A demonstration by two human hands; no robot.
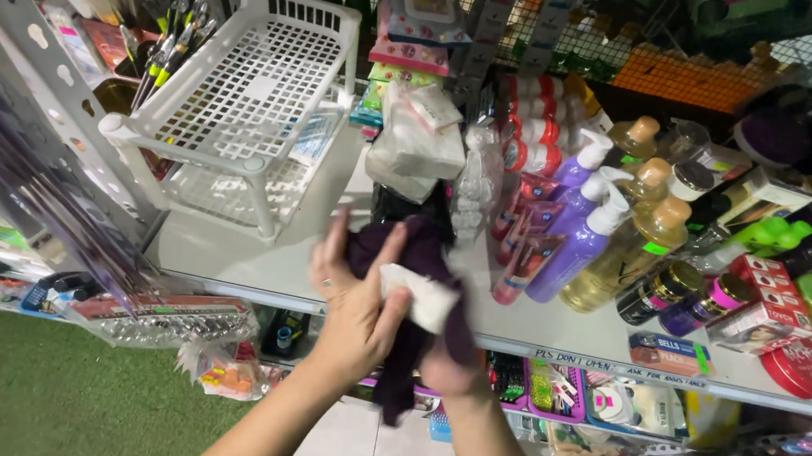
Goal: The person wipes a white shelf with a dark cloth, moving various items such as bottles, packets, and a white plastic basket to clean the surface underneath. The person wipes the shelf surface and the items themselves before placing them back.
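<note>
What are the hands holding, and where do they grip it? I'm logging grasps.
Both hands hold a dark purple cloth with a white tag or label. The left hand wraps its bunched upper part, thumb on the label; the right hand grips from beneath, mostly hidden.

Your open passage is the bare shelf strip point(271, 264) between the white rack point(239, 90) and the wrapped packets point(420, 144). To your right, pump bottles point(576, 241) and jars point(666, 291) crowd the shelf front.
</note>
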